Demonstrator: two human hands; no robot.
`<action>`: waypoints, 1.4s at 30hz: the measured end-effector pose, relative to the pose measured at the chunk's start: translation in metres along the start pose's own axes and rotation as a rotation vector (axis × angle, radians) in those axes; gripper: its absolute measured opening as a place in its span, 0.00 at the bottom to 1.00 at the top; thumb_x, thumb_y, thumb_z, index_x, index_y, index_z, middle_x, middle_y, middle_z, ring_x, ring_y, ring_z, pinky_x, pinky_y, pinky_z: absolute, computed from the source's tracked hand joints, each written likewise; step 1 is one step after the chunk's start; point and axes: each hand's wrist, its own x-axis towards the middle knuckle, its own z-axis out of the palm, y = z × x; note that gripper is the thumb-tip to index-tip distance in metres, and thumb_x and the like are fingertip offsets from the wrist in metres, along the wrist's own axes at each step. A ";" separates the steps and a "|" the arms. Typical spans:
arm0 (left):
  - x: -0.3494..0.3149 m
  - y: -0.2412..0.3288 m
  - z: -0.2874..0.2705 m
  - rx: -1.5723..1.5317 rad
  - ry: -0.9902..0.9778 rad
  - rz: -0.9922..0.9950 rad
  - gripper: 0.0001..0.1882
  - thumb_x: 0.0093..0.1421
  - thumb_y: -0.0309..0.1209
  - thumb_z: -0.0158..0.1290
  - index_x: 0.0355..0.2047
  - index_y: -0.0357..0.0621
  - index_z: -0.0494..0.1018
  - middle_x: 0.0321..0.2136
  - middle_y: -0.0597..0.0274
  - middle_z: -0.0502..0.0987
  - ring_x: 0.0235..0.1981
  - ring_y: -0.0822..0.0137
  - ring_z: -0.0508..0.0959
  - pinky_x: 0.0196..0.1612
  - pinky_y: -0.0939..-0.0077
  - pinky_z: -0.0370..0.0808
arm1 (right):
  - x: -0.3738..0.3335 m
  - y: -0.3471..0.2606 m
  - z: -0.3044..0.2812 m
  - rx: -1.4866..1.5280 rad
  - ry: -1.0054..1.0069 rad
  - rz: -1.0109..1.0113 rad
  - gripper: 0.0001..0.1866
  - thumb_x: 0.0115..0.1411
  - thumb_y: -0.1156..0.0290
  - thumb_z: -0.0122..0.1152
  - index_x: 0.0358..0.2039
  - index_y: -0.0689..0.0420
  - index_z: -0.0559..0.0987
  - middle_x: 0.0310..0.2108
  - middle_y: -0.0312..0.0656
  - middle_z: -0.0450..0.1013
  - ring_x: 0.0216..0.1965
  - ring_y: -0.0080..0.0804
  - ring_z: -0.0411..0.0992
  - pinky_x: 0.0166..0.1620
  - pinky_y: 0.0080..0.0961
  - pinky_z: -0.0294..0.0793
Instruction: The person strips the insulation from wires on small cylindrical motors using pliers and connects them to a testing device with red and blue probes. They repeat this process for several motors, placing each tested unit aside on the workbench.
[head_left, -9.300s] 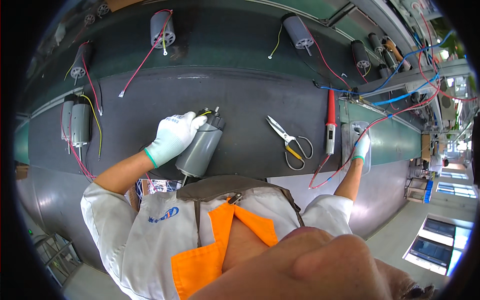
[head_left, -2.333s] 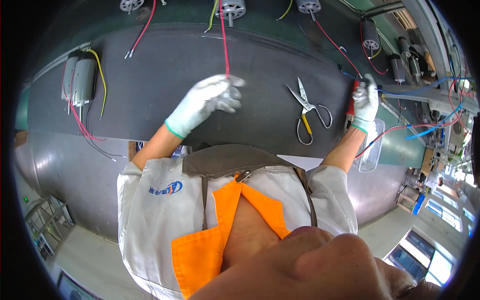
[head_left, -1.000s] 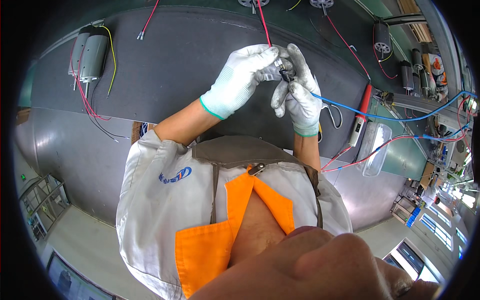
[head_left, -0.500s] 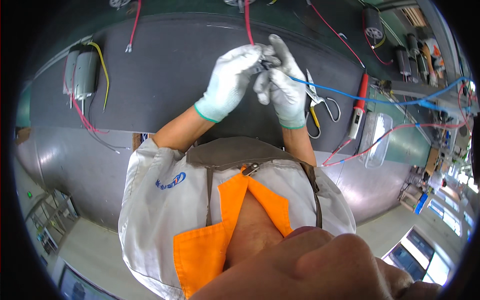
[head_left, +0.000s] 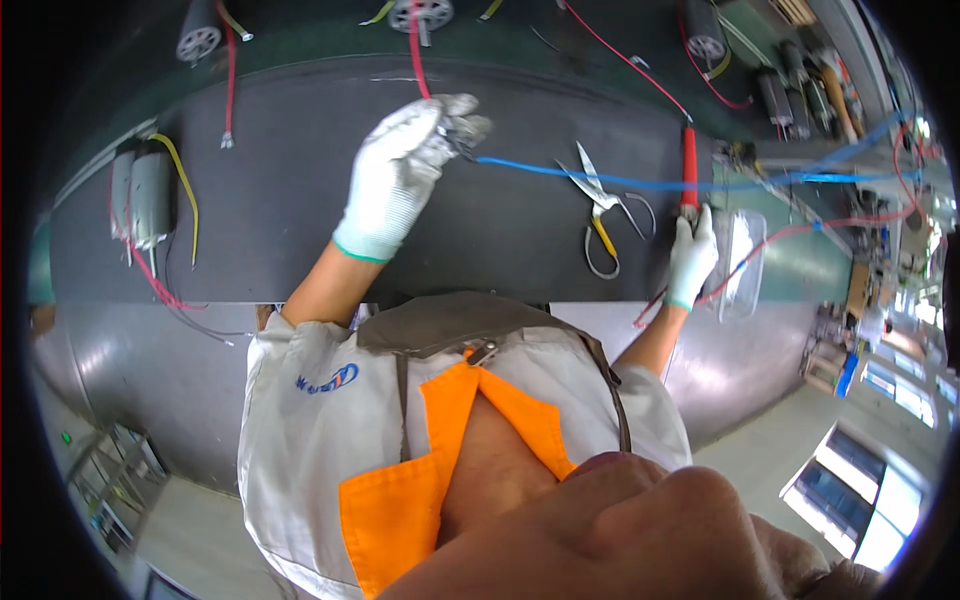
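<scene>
we hold our left hand (head_left: 405,165) up over the grey bench mat (head_left: 300,190), palm side turned to the right, with its gloved fingers bent and pinching the lower end of a red wire (head_left: 417,65). that wire comes down from a grey motor (head_left: 421,14) at the top edge of our view. at the same fingertips we see the dark end of a blue cable (head_left: 560,170), which runs off to the right across the mat; the small parts between our fingers are too blurred to tell apart. our right hand (head_left: 692,258), gloved too, reaches to a red pen-shaped tool (head_left: 689,160) near the mat's right side. our fingers lie over its lower body, but we cannot tell whether they are pressed firmly around it. a second red wire (head_left: 640,68) slopes down and ends just by the tool's upper tip. between our hands we have scissors (head_left: 599,198) lying with blades parted, one handle loop partly yellow. just beside our right hand is a clear plastic tray (head_left: 757,275), and well to the left two grey motors (head_left: 151,200) stand close together, a yellow wire (head_left: 182,178) curving down beside them.
</scene>
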 end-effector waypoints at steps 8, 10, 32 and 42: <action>-0.010 0.011 0.005 0.029 0.066 0.021 0.17 0.68 0.30 0.51 0.50 0.27 0.75 0.45 0.45 0.82 0.47 0.50 0.83 0.59 0.56 0.74 | 0.036 -0.149 0.016 1.070 -0.591 -0.121 0.26 0.60 0.75 0.67 0.60 0.63 0.77 0.42 0.39 0.80 0.34 0.17 0.73 0.37 0.18 0.75; -0.011 0.011 -0.003 0.042 0.053 0.012 0.18 0.67 0.29 0.51 0.52 0.27 0.74 0.50 0.43 0.79 0.48 0.53 0.82 0.57 0.63 0.73 | 0.052 -0.179 0.018 1.122 -0.792 -0.119 0.24 0.60 0.77 0.65 0.58 0.65 0.78 0.44 0.43 0.80 0.39 0.20 0.76 0.42 0.18 0.76; 0.021 -0.030 -0.011 -0.001 -0.011 -0.159 0.19 0.71 0.38 0.51 0.50 0.31 0.76 0.46 0.50 0.81 0.49 0.58 0.81 0.56 0.60 0.75 | -0.006 -0.095 -0.024 0.402 -0.248 -0.185 0.31 0.57 0.71 0.67 0.63 0.58 0.72 0.49 0.51 0.76 0.45 0.43 0.77 0.48 0.37 0.77; 0.009 0.067 -0.064 1.097 0.456 0.357 0.15 0.70 0.35 0.52 0.44 0.36 0.80 0.44 0.55 0.81 0.39 0.67 0.78 0.45 0.72 0.73 | -0.009 -0.208 -0.043 1.530 -0.248 -0.278 0.23 0.73 0.64 0.53 0.60 0.70 0.72 0.35 0.53 0.80 0.31 0.36 0.81 0.38 0.33 0.81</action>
